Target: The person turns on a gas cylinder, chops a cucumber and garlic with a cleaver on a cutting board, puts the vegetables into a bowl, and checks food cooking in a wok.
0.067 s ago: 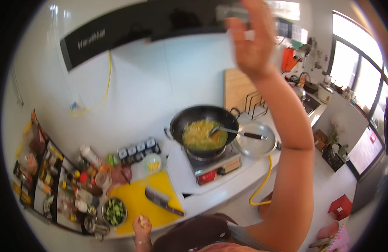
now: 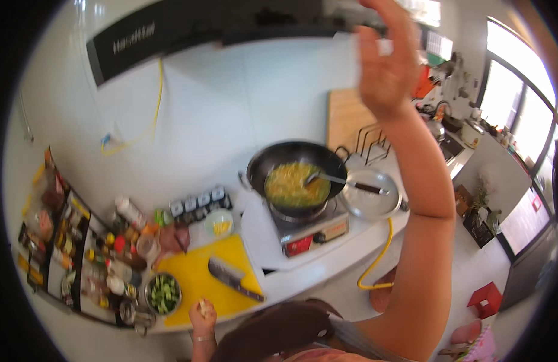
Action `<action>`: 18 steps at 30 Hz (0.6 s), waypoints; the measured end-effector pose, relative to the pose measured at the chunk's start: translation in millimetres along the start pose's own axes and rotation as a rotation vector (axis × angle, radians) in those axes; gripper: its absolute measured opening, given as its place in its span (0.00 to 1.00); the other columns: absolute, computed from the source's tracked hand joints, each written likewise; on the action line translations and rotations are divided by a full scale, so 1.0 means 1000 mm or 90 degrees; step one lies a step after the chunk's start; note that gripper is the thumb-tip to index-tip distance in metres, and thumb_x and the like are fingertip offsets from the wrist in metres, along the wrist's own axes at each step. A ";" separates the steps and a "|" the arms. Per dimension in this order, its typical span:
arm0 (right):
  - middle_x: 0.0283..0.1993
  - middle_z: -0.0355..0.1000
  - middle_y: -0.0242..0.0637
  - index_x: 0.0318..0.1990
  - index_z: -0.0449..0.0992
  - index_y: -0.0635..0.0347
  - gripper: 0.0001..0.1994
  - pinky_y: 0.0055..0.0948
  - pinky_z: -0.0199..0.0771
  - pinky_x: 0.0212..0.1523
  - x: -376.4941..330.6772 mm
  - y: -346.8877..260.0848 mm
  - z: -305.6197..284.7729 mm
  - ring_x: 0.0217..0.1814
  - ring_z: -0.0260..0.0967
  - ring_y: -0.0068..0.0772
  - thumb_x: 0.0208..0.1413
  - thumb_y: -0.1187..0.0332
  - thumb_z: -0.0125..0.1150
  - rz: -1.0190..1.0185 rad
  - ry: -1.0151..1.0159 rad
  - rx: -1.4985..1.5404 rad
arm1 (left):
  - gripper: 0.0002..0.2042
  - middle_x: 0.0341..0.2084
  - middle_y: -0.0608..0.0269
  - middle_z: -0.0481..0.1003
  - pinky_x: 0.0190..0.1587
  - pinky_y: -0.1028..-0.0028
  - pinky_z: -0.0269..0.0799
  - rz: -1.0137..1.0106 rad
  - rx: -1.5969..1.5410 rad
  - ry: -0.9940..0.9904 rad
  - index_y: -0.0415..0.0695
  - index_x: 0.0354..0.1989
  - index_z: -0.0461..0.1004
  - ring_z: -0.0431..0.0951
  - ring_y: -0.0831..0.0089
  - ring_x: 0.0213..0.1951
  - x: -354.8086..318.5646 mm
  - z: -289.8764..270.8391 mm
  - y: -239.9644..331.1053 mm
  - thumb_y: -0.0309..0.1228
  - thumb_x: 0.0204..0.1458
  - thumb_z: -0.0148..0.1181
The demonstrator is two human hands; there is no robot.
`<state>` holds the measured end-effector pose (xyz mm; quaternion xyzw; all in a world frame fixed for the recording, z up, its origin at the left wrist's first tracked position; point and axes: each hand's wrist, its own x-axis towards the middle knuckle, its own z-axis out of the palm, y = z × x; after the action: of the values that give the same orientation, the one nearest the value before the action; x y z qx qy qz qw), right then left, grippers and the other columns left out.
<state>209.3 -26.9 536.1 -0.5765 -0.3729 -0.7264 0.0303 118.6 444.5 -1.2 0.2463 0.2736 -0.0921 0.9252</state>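
Garlic clove [image 2: 202, 308] | pinched in left grip [image 2: 203, 318], board [image 2: 197, 277] edge | right grip [image 2: 384, 66] raised, apart

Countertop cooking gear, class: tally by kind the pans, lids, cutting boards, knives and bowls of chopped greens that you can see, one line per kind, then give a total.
Wok with yellow food: 1
Round metal lid: 1
Yellow cutting board: 1
Cleaver knife: 1
Bowl of chopped greens: 1
Total: 5
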 end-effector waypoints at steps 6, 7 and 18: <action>0.30 0.76 0.41 0.38 0.77 0.68 0.12 0.29 0.69 0.29 -0.119 -0.085 0.004 0.26 0.70 0.34 0.48 0.85 0.50 0.206 -0.121 0.361 | 0.10 0.19 0.65 0.69 0.14 0.78 0.61 0.042 0.040 0.030 0.46 0.30 0.70 0.68 0.74 0.17 -0.006 0.020 -0.005 0.37 0.59 0.49; 0.29 0.75 0.41 0.39 0.78 0.67 0.12 0.29 0.70 0.30 -0.139 -0.112 0.008 0.27 0.71 0.33 0.49 0.84 0.51 0.306 -0.230 0.395 | 0.09 0.17 0.66 0.67 0.13 0.78 0.59 0.054 0.057 0.040 0.46 0.29 0.69 0.66 0.75 0.15 -0.005 0.024 -0.009 0.36 0.59 0.50; 0.48 0.68 0.55 0.64 0.60 0.56 0.30 0.43 0.74 0.47 -0.381 -0.430 0.099 0.47 0.71 0.54 0.54 0.62 0.59 0.577 -1.071 0.510 | 0.07 0.28 0.55 0.73 0.30 0.65 0.70 0.681 1.053 0.201 0.41 0.36 0.73 0.75 0.60 0.30 0.083 -0.023 0.002 0.30 0.51 0.59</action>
<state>213.1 192.6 -3.9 -0.9315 -0.2358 0.1678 0.2202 177.6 454.4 -62.5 0.9135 0.0967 0.2089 0.3354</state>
